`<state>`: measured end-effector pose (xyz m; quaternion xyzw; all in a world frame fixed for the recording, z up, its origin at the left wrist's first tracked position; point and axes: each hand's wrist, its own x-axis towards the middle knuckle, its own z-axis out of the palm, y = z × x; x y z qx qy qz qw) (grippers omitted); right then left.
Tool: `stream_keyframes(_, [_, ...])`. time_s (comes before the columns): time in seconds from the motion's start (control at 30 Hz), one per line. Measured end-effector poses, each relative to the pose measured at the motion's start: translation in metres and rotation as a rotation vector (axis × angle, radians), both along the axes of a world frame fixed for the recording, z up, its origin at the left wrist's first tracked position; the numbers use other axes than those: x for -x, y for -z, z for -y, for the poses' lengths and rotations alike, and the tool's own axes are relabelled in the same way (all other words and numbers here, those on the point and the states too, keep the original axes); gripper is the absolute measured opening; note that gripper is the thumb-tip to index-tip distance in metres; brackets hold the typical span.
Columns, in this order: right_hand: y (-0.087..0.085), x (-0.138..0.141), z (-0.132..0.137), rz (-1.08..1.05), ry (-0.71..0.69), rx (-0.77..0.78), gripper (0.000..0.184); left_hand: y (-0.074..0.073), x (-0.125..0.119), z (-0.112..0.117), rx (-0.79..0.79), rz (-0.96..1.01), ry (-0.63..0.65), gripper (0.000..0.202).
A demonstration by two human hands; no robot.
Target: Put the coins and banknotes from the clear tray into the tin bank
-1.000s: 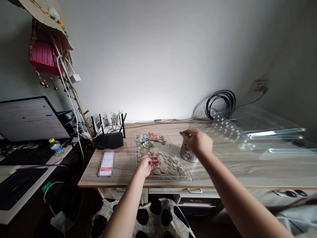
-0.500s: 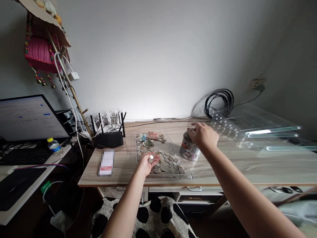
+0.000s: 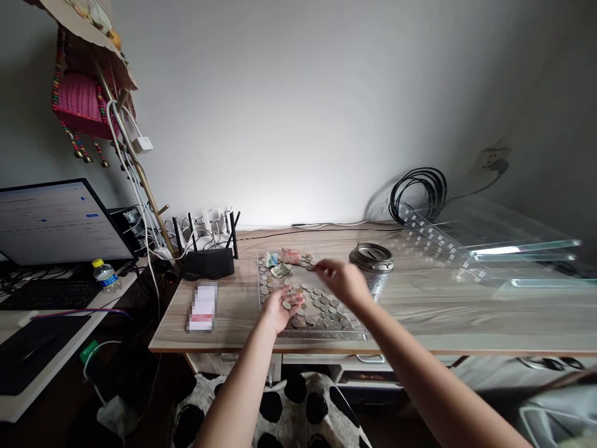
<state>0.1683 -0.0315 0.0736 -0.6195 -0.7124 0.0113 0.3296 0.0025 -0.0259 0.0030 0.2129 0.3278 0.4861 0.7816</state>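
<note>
My left hand [image 3: 278, 310] is held palm up over the front of a clear plastic tray [image 3: 308, 335], its fingers slightly curled around a few coins [image 3: 286, 305]. Above the tray's right part hovers my right hand [image 3: 342, 280], fingers drawn together and a little blurred. No coin shows at its fingertips. Loose coins [image 3: 326, 303] are spread over the tray, with a folded greenish banknote [image 3: 281, 270], a bluish note [image 3: 271, 259] and a reddish note [image 3: 291, 256] towards its back. Right of the tray stands a round tin [image 3: 372, 257] with a slot in its lid, partly behind my right hand.
A blurred-out phone [image 3: 202, 308] lies left of the tray, in front of a black router [image 3: 208, 262]. Clear plastic racks [image 3: 489, 249] and a coiled black cable [image 3: 417, 193] occupy the right back. Further left are a laptop [image 3: 51, 221] and a small bottle [image 3: 106, 275].
My right hand has moved left and forward off the tin's lid to above the tray, uncovering the slot. My left hand stays over the tray with coins. The view has shifted slightly.
</note>
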Motion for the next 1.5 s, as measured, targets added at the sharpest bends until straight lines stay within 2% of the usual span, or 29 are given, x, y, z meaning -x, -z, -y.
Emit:
stream_keyframes(0.07, [-0.020,-0.031,-0.005,0.000,0.257,-0.076,0.024,-0.001,0.001,0.000,-0.007,-0.017,-0.003,0.016])
stream_keyframes(0.13, [-0.034,-0.058,-0.011,0.077,0.426,-0.028,0.023,-0.001,0.001,0.001,-0.015,-0.024,-0.002,0.017])
stream_keyframes(0.17, [-0.038,-0.069,-0.014,0.115,0.462,0.029,0.022,-0.002,0.001,0.001,-0.020,-0.026,-0.002,0.017])
stream_keyframes(0.27, [-0.042,-0.089,-0.025,0.142,0.489,0.183,0.016,-0.003,0.002,0.001,-0.033,-0.038,-0.011,0.017])
stream_keyframes(0.4, [-0.047,-0.097,-0.035,0.084,0.500,0.284,0.015,-0.001,0.002,0.000,-0.034,-0.033,-0.017,0.017])
stream_keyframes(0.47, [-0.051,-0.095,-0.035,0.095,0.510,0.296,0.016,0.001,0.002,-0.002,-0.022,-0.023,-0.021,0.017])
stream_keyframes(0.53, [-0.050,-0.085,-0.027,0.132,0.511,0.226,0.022,0.003,0.002,-0.003,-0.004,-0.018,-0.027,0.018])
stream_keyframes(0.6, [-0.038,-0.064,-0.013,0.155,0.462,0.098,0.028,0.003,0.002,-0.004,0.011,-0.013,-0.031,0.021])
stream_keyframes(0.67, [-0.016,-0.031,0.005,0.155,0.310,0.002,0.030,0.003,0.003,-0.004,0.018,-0.003,-0.032,0.024])
stream_keyframes(0.77, [0.028,0.022,0.027,0.199,-0.188,0.064,0.028,0.000,0.004,-0.002,0.026,0.006,-0.012,0.031])
stream_keyframes(0.8, [0.041,0.037,0.032,0.215,-0.272,0.066,0.028,-0.001,0.005,-0.001,0.031,0.005,0.003,0.035])
stream_keyframes(0.87, [0.057,0.058,0.035,0.231,-0.315,0.083,0.029,-0.003,0.005,0.001,0.025,0.017,0.026,0.042])
stream_keyframes(0.93, [0.058,0.065,0.031,0.247,-0.291,0.111,0.028,-0.004,0.004,0.002,0.013,0.042,0.033,0.046])
stream_keyframes(1.0, [0.047,0.058,0.024,0.272,-0.256,0.132,0.026,-0.003,0.004,0.002,0.000,0.065,0.038,0.045])
stream_keyframes(1.07, [0.028,0.039,0.017,0.248,-0.171,0.121,0.026,-0.001,0.004,0.001,-0.002,0.058,0.062,0.043])
stream_keyframes(1.17, [-0.009,-0.008,0.007,0.113,0.126,0.069,0.028,0.002,0.006,-0.001,-0.008,0.004,0.036,0.038])
stream_keyframes(1.23, [-0.033,-0.043,0.000,0.080,0.389,0.039,0.033,0.004,0.006,-0.002,-0.012,-0.042,-0.013,0.035])
stream_keyframes(1.27, [-0.042,-0.058,-0.004,0.092,0.469,0.061,0.034,0.004,0.007,-0.002,-0.013,-0.061,-0.028,0.034])
stream_keyframes(1.37, [-0.058,-0.087,-0.016,0.178,0.515,0.236,0.024,0.002,0.007,-0.002,-0.010,-0.096,-0.051,0.030])
stream_keyframes(1.5, [-0.058,-0.091,-0.026,0.236,0.457,0.344,0.021,0.000,0.003,0.000,-0.004,-0.110,-0.128,0.033])
